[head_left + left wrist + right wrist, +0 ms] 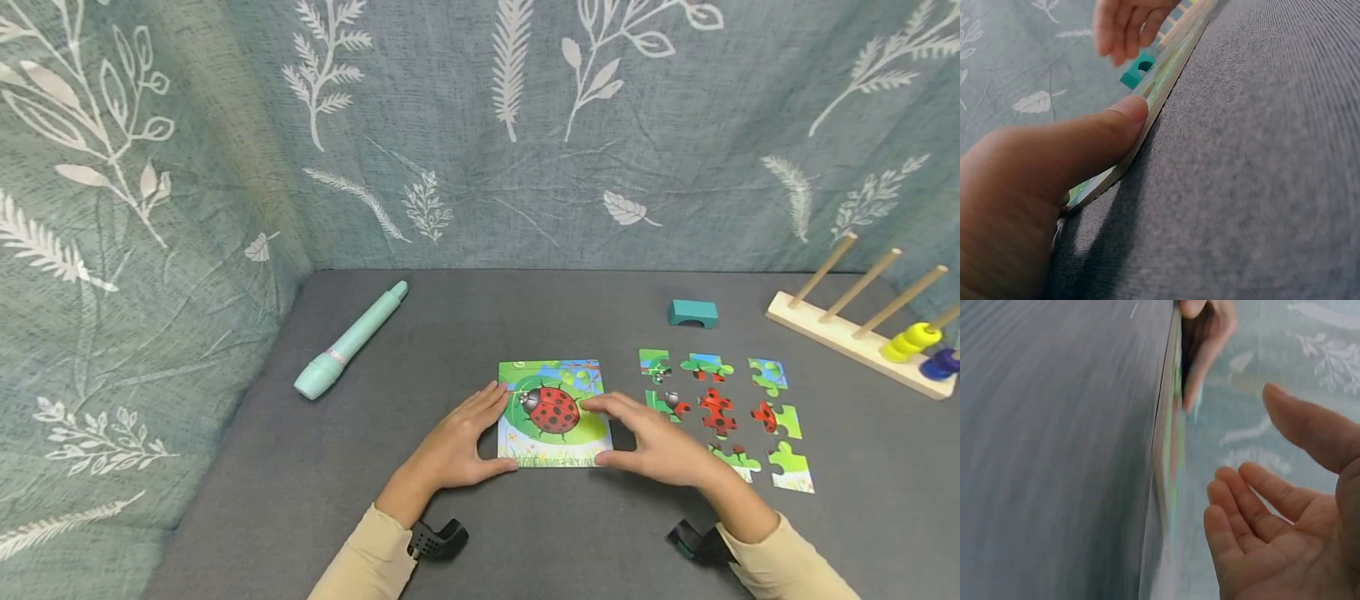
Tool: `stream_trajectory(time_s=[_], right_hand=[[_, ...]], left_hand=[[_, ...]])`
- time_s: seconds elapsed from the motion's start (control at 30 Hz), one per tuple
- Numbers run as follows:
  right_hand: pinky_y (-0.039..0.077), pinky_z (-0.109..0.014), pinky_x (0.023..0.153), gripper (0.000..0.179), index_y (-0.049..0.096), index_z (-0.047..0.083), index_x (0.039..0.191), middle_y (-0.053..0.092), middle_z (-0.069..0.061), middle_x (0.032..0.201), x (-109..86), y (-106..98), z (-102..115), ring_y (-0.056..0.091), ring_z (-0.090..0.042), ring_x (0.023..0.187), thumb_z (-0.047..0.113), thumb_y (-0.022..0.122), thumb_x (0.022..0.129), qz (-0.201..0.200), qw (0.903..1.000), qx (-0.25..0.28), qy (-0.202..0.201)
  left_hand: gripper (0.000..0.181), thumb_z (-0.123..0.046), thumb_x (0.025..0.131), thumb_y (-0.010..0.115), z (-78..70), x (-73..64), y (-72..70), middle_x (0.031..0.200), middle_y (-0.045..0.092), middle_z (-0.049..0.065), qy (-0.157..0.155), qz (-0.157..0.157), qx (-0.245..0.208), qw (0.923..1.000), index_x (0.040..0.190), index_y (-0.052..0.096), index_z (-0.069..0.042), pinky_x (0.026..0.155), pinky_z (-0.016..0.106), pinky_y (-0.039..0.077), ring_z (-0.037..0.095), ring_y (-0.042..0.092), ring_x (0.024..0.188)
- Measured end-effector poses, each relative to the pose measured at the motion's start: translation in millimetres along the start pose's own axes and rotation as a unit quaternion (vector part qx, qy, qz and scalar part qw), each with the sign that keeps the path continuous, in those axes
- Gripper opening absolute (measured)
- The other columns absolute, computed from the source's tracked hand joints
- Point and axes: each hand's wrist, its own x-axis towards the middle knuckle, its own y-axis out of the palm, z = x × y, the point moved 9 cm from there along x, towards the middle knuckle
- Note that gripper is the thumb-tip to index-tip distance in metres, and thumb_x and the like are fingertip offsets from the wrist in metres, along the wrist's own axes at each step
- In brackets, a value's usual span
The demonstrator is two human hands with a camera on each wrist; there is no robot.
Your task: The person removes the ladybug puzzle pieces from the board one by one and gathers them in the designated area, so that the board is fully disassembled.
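A square ladybug puzzle board [553, 417] lies flat on the dark table. My left hand [461, 442] is at its left side, fingers extended along the left edge and thumb by the lower left corner. In the left wrist view the thumb [1129, 109] touches the board's near edge. At the right side, my right hand [660, 437] has its fingers reaching over the board's right part and its thumb near the lower right corner. The right wrist view shows that hand's fingers [1235, 512] loosely bent, apart from the board, with nothing held.
Several loose puzzle pieces [717, 412] lie in rows right of the board, partly behind the right hand. A teal arch block [693, 312] stands behind them. A wooden peg rack [840, 333] with yellow and blue rings is far right, a mint microphone-shaped toy [352, 339] at left.
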Motion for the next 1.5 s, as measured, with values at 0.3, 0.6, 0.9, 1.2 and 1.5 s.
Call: stream_trajectory(time_s=[0.3,0.6,0.9,1.2,1.5], right_hand=[[0.051,-0.034,0.094,0.057,0.05,0.004,0.132,0.056,-0.008,0.125,33.8,35,22,0.057,-0.021,0.11,0.015,0.074,0.082,0.042,0.9956,0.072,-0.043],[0.046,-0.042,0.096,0.054,0.054,-0.001,0.127,0.056,-0.011,0.124,51.4,54,26,0.051,-0.024,0.113,0.019,0.074,0.081,0.031,0.9985,-0.004,-0.046],[0.043,-0.045,0.104,0.048,0.058,0.001,0.122,0.053,-0.011,0.13,47.3,59,24,0.048,-0.026,0.124,0.021,0.073,0.082,0.014,0.997,-0.058,-0.049],[0.043,-0.043,0.104,0.042,0.061,-0.001,0.112,0.053,-0.013,0.128,44.8,58,28,0.048,-0.027,0.123,0.018,0.077,0.078,-0.018,0.9963,-0.051,-0.066],[0.044,-0.042,0.1,0.043,0.056,0.003,0.112,0.052,-0.012,0.124,45.1,59,26,0.048,-0.026,0.119,0.014,0.078,0.076,-0.028,0.9992,-0.006,-0.028]], left_hand=[[0.09,-0.05,0.079,0.071,1.0,1.2,2.8,0.152,0.036,0.01,-0.004,0.007,0.002,1.0,0.146,0.035,-0.003,0.117,0.041,0.03,0.023,0.031,0.142],[0.089,-0.052,0.08,0.07,1.1,0.8,2.1,0.151,0.036,0.01,0.0,0.003,0.002,1.0,0.146,0.036,-0.003,0.117,0.041,0.029,0.023,0.031,0.142],[0.089,-0.052,0.079,0.07,-0.1,1.6,0.7,0.151,0.037,0.01,0.007,-0.003,0.0,1.0,0.145,0.037,-0.002,0.116,0.043,0.031,0.024,0.033,0.141],[0.089,-0.05,0.079,0.071,1.3,1.7,2.4,0.152,0.036,0.009,-0.005,0.008,-0.007,0.9999,0.146,0.036,-0.003,0.118,0.041,0.028,0.023,0.031,0.142],[0.09,-0.049,0.078,0.072,1.1,1.4,1.6,0.152,0.036,0.009,-0.002,0.003,-0.009,1.0,0.146,0.036,-0.003,0.118,0.041,0.028,0.023,0.031,0.142]])
